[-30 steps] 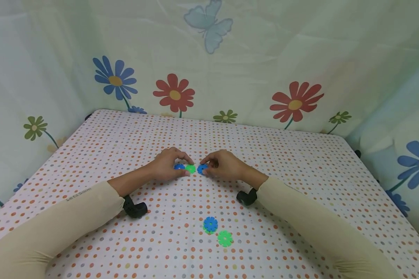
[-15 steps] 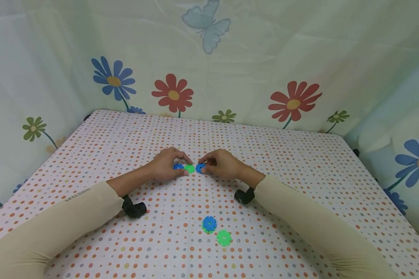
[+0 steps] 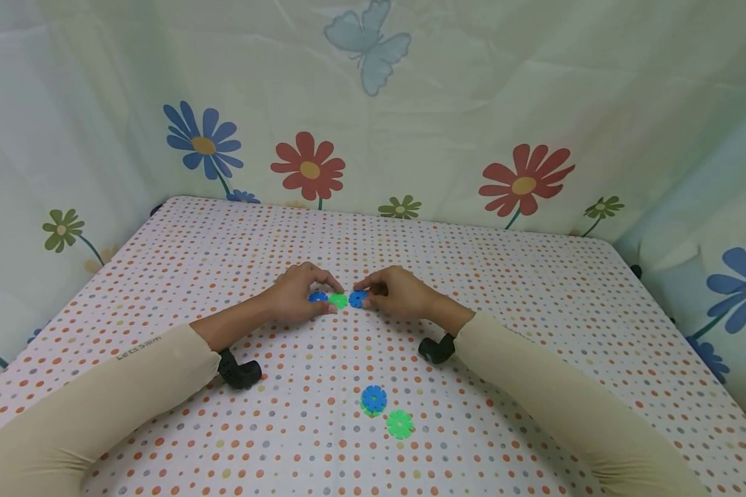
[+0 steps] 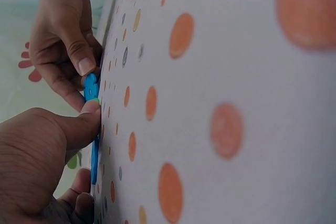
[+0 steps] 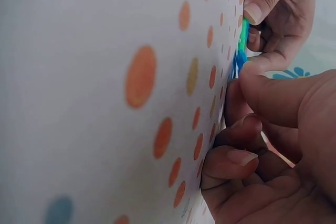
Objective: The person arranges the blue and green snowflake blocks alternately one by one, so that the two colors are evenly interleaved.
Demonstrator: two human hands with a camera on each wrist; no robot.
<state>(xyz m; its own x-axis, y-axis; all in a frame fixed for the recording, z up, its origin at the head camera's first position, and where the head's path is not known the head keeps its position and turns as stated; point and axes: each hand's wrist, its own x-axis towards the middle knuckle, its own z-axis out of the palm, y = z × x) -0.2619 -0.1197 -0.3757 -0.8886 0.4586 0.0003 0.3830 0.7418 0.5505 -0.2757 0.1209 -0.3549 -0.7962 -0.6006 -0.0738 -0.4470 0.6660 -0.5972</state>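
Observation:
Near the middle of the table, my left hand (image 3: 293, 293) holds a green notched plastic disc (image 3: 338, 301) between thumb and index finger. A blue notched disc (image 3: 318, 297) adjoins it on the left, partly hidden by that hand. My right hand (image 3: 403, 293) pinches another blue disc (image 3: 357, 299) by its edge, just right of the green one, with a narrow gap between them in the head view. In the left wrist view, the right-hand blue disc (image 4: 91, 87) stands tilted close to the left thumb. The right wrist view shows the green disc (image 5: 243, 35) edge-on.
Closer to the front, a blue disc (image 3: 374, 398) overlaps a green one, and another green disc (image 3: 400, 424) lies beside them. A dotted cloth (image 3: 273, 428) covers the table. A flower-print curtain (image 3: 435, 138) surrounds the back and sides.
The right thumb has shifted slightly and leaves more of its blue disc showing. The left hand and the front discs stay in place; the head view has moved a little.

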